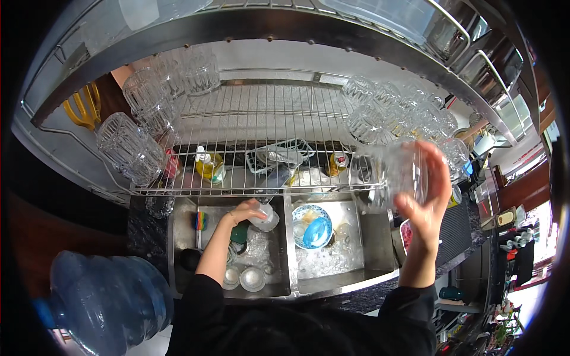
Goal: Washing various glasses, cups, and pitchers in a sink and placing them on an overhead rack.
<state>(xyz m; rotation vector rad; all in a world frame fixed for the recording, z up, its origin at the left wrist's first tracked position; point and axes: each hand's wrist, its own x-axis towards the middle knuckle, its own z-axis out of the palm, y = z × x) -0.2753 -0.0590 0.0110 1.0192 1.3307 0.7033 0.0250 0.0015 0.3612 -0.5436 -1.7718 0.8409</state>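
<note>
My left hand (246, 212) is closed around a wet clear glass (264, 218) over the left sink basin (276, 267), just below the faucet. My right hand (429, 191) is raised at the right end of the wire rack (267, 129), its fingers around a clear drinking glass (407, 173), which is slightly blurred. More glasses (253, 279) stand on the left basin's floor, near a dark green object (239, 232). In the right basin (352, 267) lies a blue-patterned bowl (303, 211) with a blue item (318, 232) inside.
Clear glass mugs (131, 147) stand on the rack's left; several glasses (401, 107) stand on its right. Behind the sink are a pump bottle (210, 167) and a wire basket (278, 155). A multicoloured brush (201, 221) leans in the left basin. A large blue water jug (109, 298) is at lower left.
</note>
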